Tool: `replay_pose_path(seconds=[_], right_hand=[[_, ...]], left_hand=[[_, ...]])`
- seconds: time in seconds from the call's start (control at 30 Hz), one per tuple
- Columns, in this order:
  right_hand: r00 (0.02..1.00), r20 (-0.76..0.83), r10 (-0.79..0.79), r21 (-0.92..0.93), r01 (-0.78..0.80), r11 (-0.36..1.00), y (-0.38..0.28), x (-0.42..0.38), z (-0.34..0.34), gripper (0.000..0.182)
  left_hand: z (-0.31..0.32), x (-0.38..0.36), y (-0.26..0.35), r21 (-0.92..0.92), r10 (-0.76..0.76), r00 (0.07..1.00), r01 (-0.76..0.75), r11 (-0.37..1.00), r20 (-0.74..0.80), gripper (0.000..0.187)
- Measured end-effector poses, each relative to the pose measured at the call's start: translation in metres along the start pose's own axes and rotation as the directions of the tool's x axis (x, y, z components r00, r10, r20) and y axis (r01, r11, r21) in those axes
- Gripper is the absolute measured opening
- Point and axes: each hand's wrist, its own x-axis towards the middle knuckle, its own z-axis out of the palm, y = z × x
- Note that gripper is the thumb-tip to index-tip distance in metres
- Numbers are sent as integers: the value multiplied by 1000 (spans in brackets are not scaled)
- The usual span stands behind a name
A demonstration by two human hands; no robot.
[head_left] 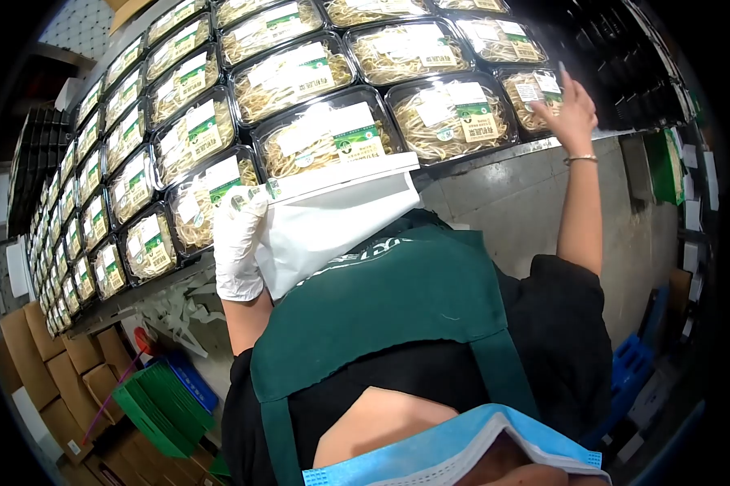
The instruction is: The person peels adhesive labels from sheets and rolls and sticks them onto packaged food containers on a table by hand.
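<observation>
My left hand (239, 235), in a white glove, is closed on the edge of a white sheet of paper (332, 239), which hangs in front of my green apron. A strip with green marks runs along the sheet's upper edge. My bare right hand (574, 117), a band at its wrist, has its fingers apart over the right end of the front row. Beneath its fingertips is a clear-lidded tray of bean sprouts (527, 95) bearing a white and green label. A larger labelled sprout tray (450, 117) sits just left of it.
Rows of similar sprout packs (292, 69) cover the table to the left and back. Stacked black trays (624, 65) stand at the right. Cardboard boxes (69, 389), a green crate (158, 409) and a blue pallet (628, 368) are lower down, around the table.
</observation>
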Motion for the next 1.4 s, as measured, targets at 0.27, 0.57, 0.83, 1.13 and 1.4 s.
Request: replay_pose_path(seconds=[0.27,0.57,0.83,1.13,1.4], right_hand=[[968,234,-88,729,-115,675,-47,93,42,30],[986,163,-47,135,25,991,-57,130,38,61],[457,-268,-848,881,473,-24,-240,2,-132,27],[186,-431,-883,624,769,-142,-236,7,-140,18],[956,157,-247,704,67,707,-111,219,75,35]], left_hand=[[29,5,4,84,10,1000,-11,996,2,17],[42,7,16,249,-23,999,32,968,-37,15],[55,2,22,367,54,997,-67,928,46,26],[36,2,-3,62,179,974,-172,983,-138,21],[4,-1,-21,-96,192,941,-226,969,-278,25]])
